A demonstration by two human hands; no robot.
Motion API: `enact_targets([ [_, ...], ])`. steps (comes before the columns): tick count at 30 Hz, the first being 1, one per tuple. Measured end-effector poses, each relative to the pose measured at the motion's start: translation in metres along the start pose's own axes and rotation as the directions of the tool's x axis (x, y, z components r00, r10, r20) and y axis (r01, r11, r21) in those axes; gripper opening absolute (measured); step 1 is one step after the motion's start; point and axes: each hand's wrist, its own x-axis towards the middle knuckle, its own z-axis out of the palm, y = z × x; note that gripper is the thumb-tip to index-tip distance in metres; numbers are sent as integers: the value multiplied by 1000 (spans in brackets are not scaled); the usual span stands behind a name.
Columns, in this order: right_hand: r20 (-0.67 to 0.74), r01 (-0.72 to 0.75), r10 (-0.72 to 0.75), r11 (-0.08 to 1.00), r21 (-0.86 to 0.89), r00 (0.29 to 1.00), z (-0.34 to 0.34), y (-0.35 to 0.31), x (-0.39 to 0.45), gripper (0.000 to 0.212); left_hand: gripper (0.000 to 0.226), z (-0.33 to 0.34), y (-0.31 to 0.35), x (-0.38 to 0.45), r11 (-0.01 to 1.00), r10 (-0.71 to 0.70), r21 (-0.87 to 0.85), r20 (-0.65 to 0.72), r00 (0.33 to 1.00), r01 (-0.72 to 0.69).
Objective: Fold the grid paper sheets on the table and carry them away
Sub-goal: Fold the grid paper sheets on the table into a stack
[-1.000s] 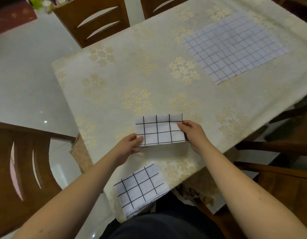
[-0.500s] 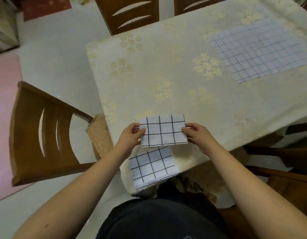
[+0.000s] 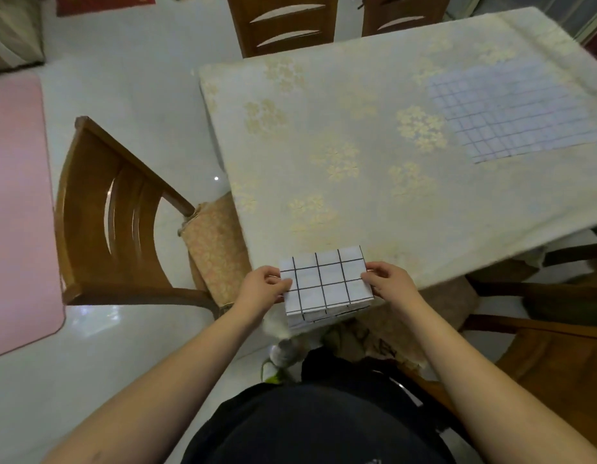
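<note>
A folded grid paper sheet [image 3: 325,280], white with black lines, sits at the near corner of the table [image 3: 374,135], held squarely over a second folded grid sheet [image 3: 327,315] whose near edge and layered folds peek out just below it. The left hand [image 3: 261,287] pinches the top sheet's left edge: its thumb lies on the paper's upper face and its curled fingers tuck under, pressed close together. The right hand [image 3: 389,282] pinches the right edge in the same way, thumb on top and fingers curled beneath, so neither hand is spread. Whether the lower sheet is caught in either pinch cannot be told, as the top sheet hides it. No writing or label can be read on either folded piece; only the ruled squares show. Farther across the table, well apart toward the far right, an unfolded grid paper sheet [image 3: 515,108] lies flat on the cream tablecloth with its pale gold flower pattern. A wooden chair [image 3: 99,222] with a patterned seat cushion stands at the table's left side, two more chair backs [image 3: 283,25] stand at the far end, and a pink mat [image 3: 16,209] lies on the glossy white floor at the left.
</note>
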Motion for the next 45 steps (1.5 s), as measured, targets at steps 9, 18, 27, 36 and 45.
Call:
enact_targets([
  [9,80,36,-22,982,-184,997,-5,6,-10,27,8,11,-30,-22,987,88,151,-181,979,-61],
  [18,115,90,-59,955,-283,992,-4,12,7,16,9,21,-39,-20,971,98,239,-315,944,-21],
  [27,108,90,-58,946,-313,992,-6,16,12,19,7,25,-41,-16,975,86,222,-351,932,-6],
  [36,110,90,-58,944,-316,992,-6,11,20,18,7,22,-43,-7,968,78,250,-349,934,12],
  [45,90,66,-39,945,-320,995,-2,11,20,17,8,25,-37,-4,971,104,240,-349,931,-19],
])
